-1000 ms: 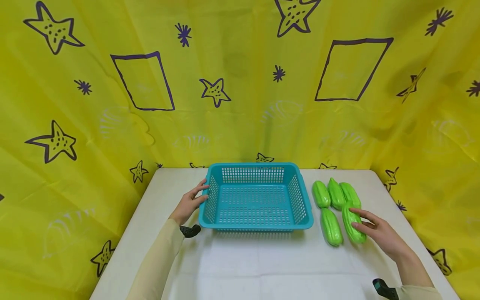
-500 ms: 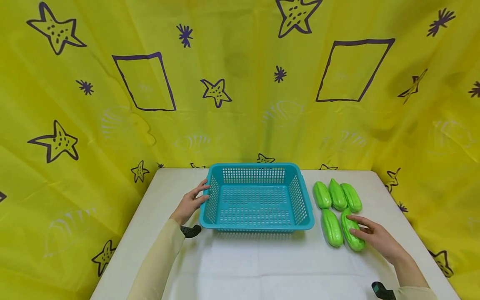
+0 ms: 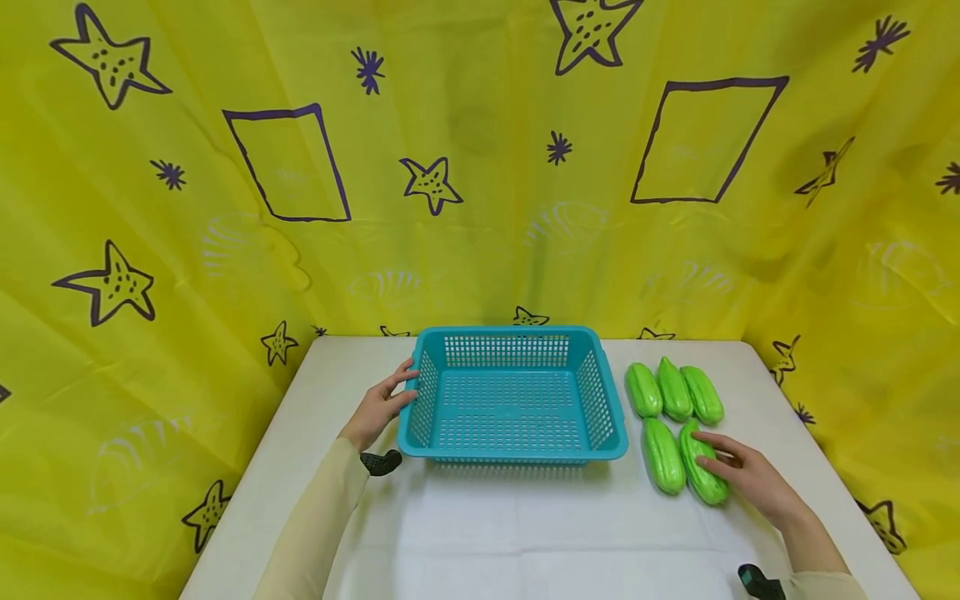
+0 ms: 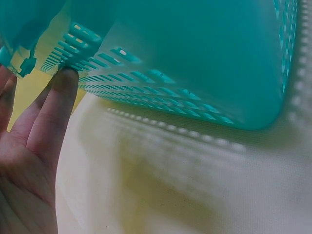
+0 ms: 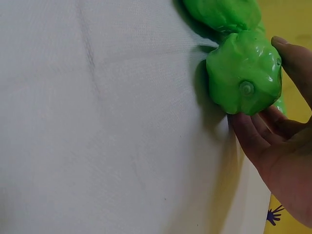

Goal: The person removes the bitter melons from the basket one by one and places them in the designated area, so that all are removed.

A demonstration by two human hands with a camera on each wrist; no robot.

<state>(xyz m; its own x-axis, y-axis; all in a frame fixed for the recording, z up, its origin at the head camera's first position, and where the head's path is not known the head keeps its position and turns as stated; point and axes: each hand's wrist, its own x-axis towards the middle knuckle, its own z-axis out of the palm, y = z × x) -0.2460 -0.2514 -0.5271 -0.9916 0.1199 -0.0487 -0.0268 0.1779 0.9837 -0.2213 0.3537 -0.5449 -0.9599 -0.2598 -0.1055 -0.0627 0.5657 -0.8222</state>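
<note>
A turquoise plastic basket (image 3: 510, 453) with perforated walls stands on the white table. My left hand (image 3: 377, 412) rests against its left rim, fingers extended; in the left wrist view a straight finger (image 4: 56, 107) meets the basket's outer wall. My right hand (image 3: 761, 479) holds a glossy green ribbed gourd (image 3: 699, 467) between thumb and fingers. In the right wrist view the gourd (image 5: 239, 68) shows its blunt end with a small stub, close over the tabletop. Another green gourd (image 3: 663, 457) lies just to its left.
Behind these two, a row of three more green gourds (image 3: 675, 390) lies to the right of the basket. A yellow curtain (image 3: 480, 258) with starfish drawings encloses the back and sides of the white table (image 3: 517, 533).
My right hand has drawn its gourd slightly toward me and leftward, away from the back row and beside the other front gourd. My left hand stays at the basket.
</note>
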